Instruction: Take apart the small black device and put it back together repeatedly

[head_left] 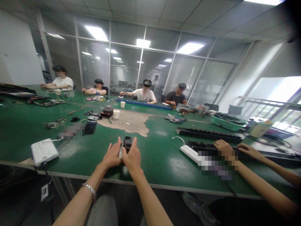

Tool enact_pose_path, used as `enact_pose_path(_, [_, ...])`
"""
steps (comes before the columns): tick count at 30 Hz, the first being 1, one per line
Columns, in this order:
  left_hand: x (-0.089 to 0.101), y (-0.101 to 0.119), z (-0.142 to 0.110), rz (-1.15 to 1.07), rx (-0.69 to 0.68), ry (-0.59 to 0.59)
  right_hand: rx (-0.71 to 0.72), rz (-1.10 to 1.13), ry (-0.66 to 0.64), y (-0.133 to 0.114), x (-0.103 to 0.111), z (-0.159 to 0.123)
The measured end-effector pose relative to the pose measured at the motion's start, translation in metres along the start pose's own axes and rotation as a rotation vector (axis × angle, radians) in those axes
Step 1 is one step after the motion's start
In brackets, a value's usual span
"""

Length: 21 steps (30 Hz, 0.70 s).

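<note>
A small black device (127, 142) with a slotted, boxy top is held low over the green table between my two hands. On its left side my left hand (113, 154) has its fingers around the edge, and a metal bracelet sits on that wrist. Against the left fingers shows a small silvery, translucent piece (120, 151); what it belongs to I cannot make out. My right hand (132, 158) grips the device from the right, with the index finger along its side. The underside of the device is hidden by my hands.
The green table (160, 163) has a bare brown patch (134, 122). At left lie a white box (44, 151) and a black phone-like slab (90, 127). To my right, a co-worker's hands (224, 149) touch long black strips, near a white power strip (189, 153). Several people sit opposite.
</note>
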<state>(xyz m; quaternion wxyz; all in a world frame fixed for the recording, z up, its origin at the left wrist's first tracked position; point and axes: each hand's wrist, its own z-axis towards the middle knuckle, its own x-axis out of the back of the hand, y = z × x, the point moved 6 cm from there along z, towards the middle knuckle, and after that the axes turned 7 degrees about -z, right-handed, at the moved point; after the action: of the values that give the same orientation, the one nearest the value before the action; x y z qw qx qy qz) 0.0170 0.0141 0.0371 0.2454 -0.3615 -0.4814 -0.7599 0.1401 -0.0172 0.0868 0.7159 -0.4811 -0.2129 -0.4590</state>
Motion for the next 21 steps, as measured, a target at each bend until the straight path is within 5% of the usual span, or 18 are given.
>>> enact_pose_path(12, [-0.001,-0.001,0.001,0.014,0.004,-0.010,-0.015,-0.030,-0.070,0.009,-0.012,-0.005])
enact_pose_path(21, [-0.003,-0.004,0.002,0.003,0.014,-0.001,-0.005,0.013,0.004,0.000,-0.006,0.002])
